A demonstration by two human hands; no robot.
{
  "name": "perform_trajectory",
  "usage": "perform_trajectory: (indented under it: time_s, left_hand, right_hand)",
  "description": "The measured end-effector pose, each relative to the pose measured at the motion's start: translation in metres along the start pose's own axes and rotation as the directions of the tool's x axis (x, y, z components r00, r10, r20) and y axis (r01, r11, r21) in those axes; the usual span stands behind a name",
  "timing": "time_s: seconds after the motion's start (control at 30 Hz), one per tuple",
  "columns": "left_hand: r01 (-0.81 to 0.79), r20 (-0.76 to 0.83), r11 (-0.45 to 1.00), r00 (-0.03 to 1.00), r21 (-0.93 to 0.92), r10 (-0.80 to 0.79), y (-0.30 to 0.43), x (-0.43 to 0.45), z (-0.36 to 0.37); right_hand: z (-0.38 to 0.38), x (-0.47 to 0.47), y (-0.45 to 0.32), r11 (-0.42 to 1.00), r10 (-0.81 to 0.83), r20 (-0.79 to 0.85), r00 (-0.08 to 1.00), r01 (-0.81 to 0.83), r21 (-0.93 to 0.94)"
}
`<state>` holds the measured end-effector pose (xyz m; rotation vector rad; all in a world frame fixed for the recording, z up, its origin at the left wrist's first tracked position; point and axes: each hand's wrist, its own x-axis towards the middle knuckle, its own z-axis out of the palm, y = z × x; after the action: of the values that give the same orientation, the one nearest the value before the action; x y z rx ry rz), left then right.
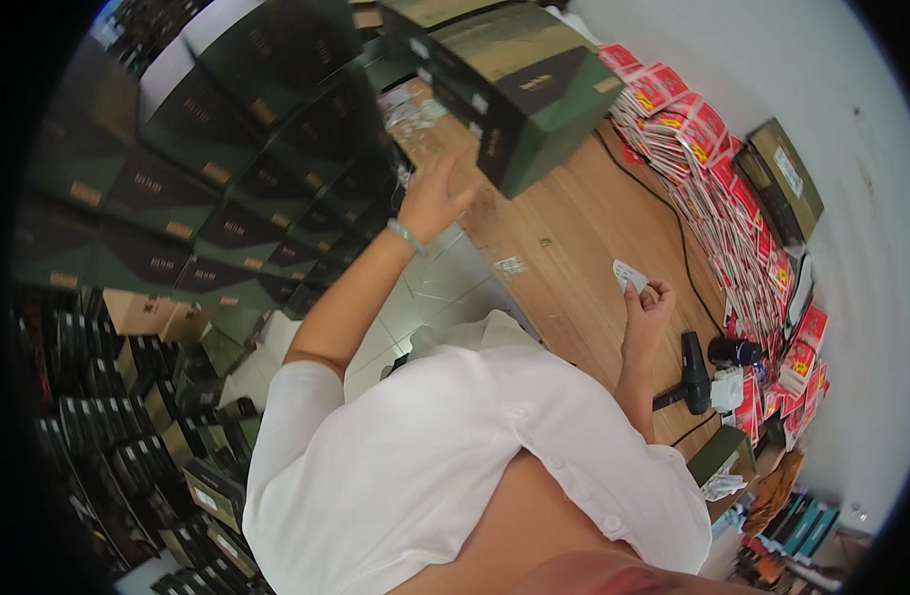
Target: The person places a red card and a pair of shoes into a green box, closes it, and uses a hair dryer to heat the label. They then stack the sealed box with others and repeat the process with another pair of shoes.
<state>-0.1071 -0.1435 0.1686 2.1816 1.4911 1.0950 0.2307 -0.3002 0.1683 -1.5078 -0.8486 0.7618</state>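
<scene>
My left hand (434, 192), with a pale bangle at the wrist, is raised over the left edge of the wooden table (574, 216). Its fingers are spread and nothing is in them. Just beyond it are dark green and black cardboard boxes (548, 111) at the table's far end. My right hand (648, 297) pinches a small white printed paper label (627, 274) between thumb and fingers, above the right part of the tabletop. A small printed sticker (510, 265) lies near the table's left edge.
Tall stacks of dark boxes (224, 178) rise at left. Bundles of red and white printed packets (722, 186) line the wall, with a box (786, 178) on them. A black hair dryer (694, 375), a dark jar (734, 351) and a black cable (667, 201) lie at right.
</scene>
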Motion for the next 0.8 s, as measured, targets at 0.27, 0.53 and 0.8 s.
perform_trajectory:
  time_s: [0.27,0.53,0.8]
  left_hand:
    - [0.151,0.297,0.833,0.888,0.532,-0.351,0.044,0.206,0.106]
    - [-0.014,0.462,0.816,0.83,0.578,-0.313,0.044,0.239,0.127]
    - [-0.582,0.675,0.799,0.651,0.15,0.347,0.078,0.177,0.087]
  right_hand:
    - [-0.102,0.029,0.024,1.0,-0.021,-0.243,0.97,0.019,-0.009]
    - [-0.125,0.019,0.041,0.995,-0.022,-0.482,0.876,-0.029,-0.099]
    - [-0.024,0.045,-0.033,0.989,-0.03,-0.4,0.916,-0.032,-0.147]
